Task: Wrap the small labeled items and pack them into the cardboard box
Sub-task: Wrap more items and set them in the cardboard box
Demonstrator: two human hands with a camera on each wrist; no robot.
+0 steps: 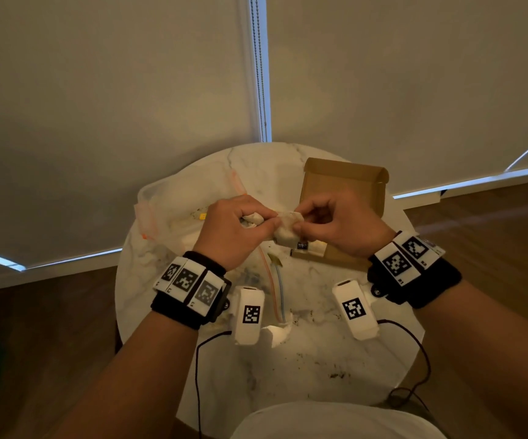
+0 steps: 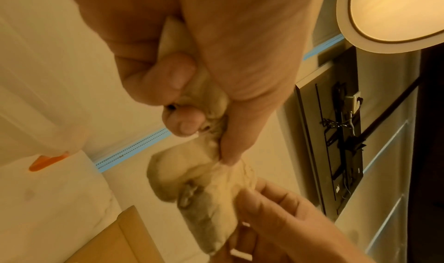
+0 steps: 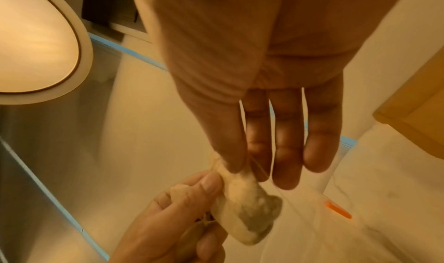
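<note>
While the left hand [image 1: 235, 231] and right hand [image 1: 335, 224] pinch opposite ends of the paper-wrapped item [image 1: 283, 231] at mid-frame above the round table [image 1: 319, 359], the open cardboard box [image 1: 345, 188] lies beyond, right of centre.

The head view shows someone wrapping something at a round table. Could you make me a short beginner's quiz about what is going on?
1. True or false: the brown cardboard box on the round white marble table is closed.
2. What holds the small white paper-wrapped bundle?
A. the left hand alone
B. the right hand alone
C. both hands
3. Fill in: the bundle is held ____ the table, not resting on it.

Key:
1. False; its lid stands open.
2. C; each hand pinches one end of the wrapping.
3. above
</note>
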